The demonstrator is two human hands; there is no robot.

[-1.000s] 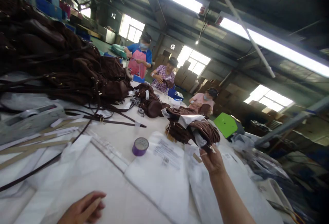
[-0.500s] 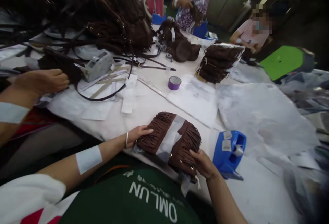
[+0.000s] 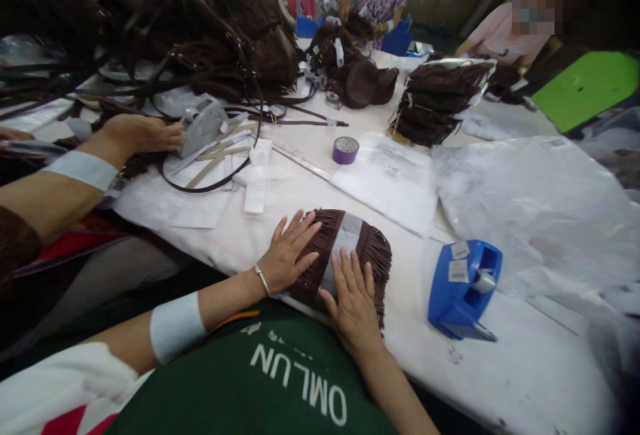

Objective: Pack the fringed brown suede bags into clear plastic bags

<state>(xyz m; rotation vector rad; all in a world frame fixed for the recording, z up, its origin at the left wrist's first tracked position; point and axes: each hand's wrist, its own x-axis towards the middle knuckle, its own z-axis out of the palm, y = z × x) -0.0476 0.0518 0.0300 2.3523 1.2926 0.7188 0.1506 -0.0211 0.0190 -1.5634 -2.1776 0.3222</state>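
Note:
A brown fringed bag (image 3: pixel 373 258) lies on the white table at its near edge, with a pale translucent band (image 3: pixel 349 227) wrapped across its middle. My left hand (image 3: pixel 287 255) rests flat on the bag's left part, fingers spread over the fringe. Over the band and the right part lies my right hand (image 3: pixel 353 302), palm down with the fingers stretched out. Both hands cover much of the bag's near side.
To the right stands a blue tape dispenser (image 3: pixel 463 292); a purple tape roll (image 3: pixel 345 150) sits further back. Plastic sheets (image 3: pixel 530 208) cover the right side. Brown bags (image 3: pixel 240 28) are heaped at the back left. A co-worker's hand (image 3: pixel 143 134) reaches in beside a grey dispenser (image 3: pixel 203 130).
Both hands have gone from gripping the bag's ends to lying flat on top of it. The bag now rests flatter on the table. The co-worker's hand at left moved right.

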